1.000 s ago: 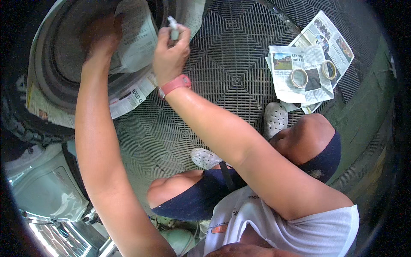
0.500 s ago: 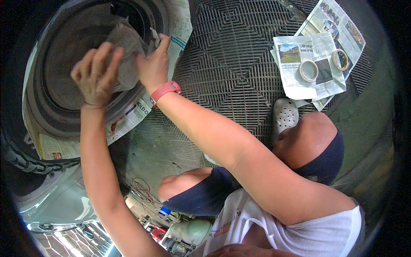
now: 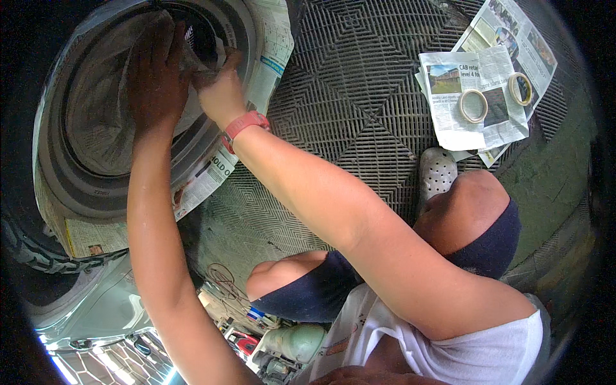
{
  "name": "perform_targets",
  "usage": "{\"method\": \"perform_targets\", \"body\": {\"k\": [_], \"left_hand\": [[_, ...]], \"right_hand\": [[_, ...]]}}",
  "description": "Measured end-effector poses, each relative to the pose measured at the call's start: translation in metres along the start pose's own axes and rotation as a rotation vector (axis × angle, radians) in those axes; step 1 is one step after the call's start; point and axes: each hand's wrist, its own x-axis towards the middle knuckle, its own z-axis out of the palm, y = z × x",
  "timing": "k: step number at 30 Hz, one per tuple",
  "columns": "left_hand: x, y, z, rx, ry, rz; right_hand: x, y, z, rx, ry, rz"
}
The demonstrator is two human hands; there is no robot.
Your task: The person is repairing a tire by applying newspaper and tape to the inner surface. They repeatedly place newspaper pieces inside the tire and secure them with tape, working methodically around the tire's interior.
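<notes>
A dark wheel rim (image 3: 96, 196) stands at the upper left, with newspaper (image 3: 273, 38) tucked round its edge. Inside the rim lies a thin crumpled sheet of paper (image 3: 102, 115). My left hand (image 3: 157, 80), in shadow, presses flat against that sheet with its fingers stretched out. Beside it, at the rim's right inner side, my right hand (image 3: 221, 90) pinches the sheet's edge between thumb and fingers. Its fingertips are partly hidden. A red watch (image 3: 247, 125) is on my right wrist.
Two rolls of masking tape (image 3: 473, 106) rest on newspaper sheets (image 3: 449, 128) at the upper right. Black grated floor tiles (image 3: 346, 96) lie between. A tyre (image 3: 51, 256) and a shiny car body panel (image 3: 96, 301) are at the left. A green tank (image 3: 295, 343) stands low in view.
My left hand has gone from raised and blurred in front of the wheel to flat on the sheet inside the rim. My right hand keeps hold near the same spot, slightly lower.
</notes>
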Motion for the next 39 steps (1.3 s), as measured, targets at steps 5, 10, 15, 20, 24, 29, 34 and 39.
{"method": "perform_targets", "body": {"k": [5,10,15,20,24,29,34,39], "left_hand": [[0.012,0.002,0.008,0.096,0.019,-0.027],[0.002,-0.008,0.022,0.11,0.079,-0.016],[0.001,-0.015,0.03,0.203,0.103,0.013],[0.003,-0.019,0.038,0.14,0.206,0.008],[0.0,-0.025,0.044,0.212,0.155,-0.003],[0.001,-0.024,0.042,0.266,0.096,-0.023],[0.005,-0.022,0.036,0.124,0.208,-0.04],[0.007,-0.025,0.037,0.089,0.211,-0.03]], "right_hand": [[0.019,0.017,0.008,-0.024,-0.027,-0.035],[0.019,0.02,0.005,0.027,0.102,-0.157],[0.03,-0.003,0.005,0.013,0.219,-0.3],[0.045,-0.016,0.008,0.082,0.259,-0.354],[0.048,-0.018,0.011,0.127,0.233,-0.394],[0.059,-0.02,0.012,0.045,0.11,-0.434],[0.077,-0.029,0.015,-0.062,0.029,-0.43],[0.092,-0.022,0.025,-0.136,0.038,-0.576]]}}
